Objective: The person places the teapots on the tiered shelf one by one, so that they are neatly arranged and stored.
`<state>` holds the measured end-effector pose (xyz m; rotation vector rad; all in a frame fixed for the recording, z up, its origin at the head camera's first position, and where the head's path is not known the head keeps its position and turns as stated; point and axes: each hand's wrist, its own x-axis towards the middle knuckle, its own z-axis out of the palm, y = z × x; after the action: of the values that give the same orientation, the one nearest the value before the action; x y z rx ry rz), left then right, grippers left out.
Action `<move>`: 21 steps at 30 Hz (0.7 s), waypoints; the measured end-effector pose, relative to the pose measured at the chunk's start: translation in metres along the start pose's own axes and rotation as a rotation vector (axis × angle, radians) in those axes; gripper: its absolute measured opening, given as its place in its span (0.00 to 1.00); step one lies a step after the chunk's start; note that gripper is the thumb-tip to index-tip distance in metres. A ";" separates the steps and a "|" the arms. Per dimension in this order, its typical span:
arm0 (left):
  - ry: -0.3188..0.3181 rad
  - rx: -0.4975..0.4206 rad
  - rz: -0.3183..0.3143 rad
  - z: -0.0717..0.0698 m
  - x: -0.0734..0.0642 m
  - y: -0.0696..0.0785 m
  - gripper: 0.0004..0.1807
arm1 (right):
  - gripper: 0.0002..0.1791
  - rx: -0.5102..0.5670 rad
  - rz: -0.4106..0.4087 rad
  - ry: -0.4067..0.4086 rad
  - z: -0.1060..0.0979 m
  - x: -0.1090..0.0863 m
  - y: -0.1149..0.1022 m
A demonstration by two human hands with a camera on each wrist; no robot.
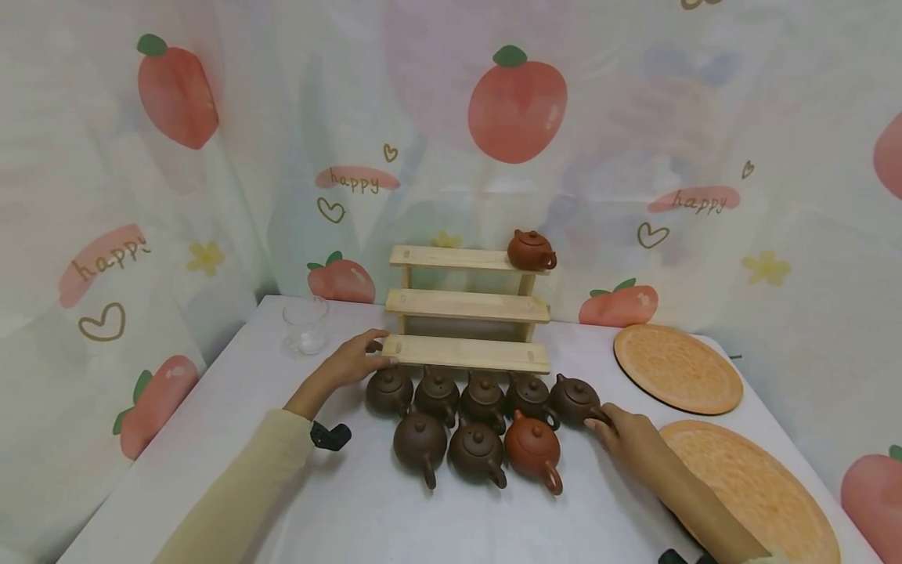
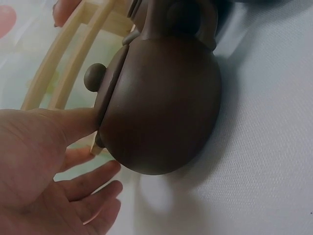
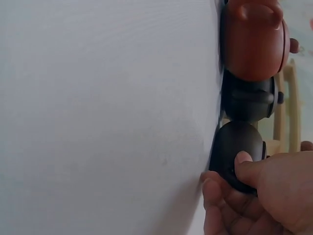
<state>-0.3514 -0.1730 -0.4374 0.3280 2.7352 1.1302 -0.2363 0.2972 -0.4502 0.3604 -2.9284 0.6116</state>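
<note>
My left hand pinches the left end of the lowest step of a three-tier wooden stand, thumb at the front edge and index finger behind; its other fingers are spread in the left wrist view. Just beside that hand is a dark brown teapot, leftmost of the back row. My right hand holds the handle of the rightmost dark teapot, its thumb lying against the pot in the right wrist view. Dark teapots fill the row between them.
In front stand two dark teapots and a reddish one. Another reddish teapot sits on the stand's top step, at right. A clear glass vessel is at back left; two round pizza-patterned mats lie at right.
</note>
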 end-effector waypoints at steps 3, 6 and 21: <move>0.000 0.003 0.004 0.000 0.001 0.000 0.38 | 0.13 0.009 0.001 0.014 0.001 -0.001 0.000; 0.001 -0.001 0.001 0.001 0.001 -0.001 0.38 | 0.13 0.014 -0.001 0.019 0.001 -0.001 0.001; 0.004 -0.006 0.023 -0.001 -0.001 0.000 0.38 | 0.11 0.018 0.006 0.043 0.001 0.000 0.005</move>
<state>-0.3508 -0.1738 -0.4363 0.3576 2.7378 1.1452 -0.2378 0.3012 -0.4524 0.3361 -2.8861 0.6393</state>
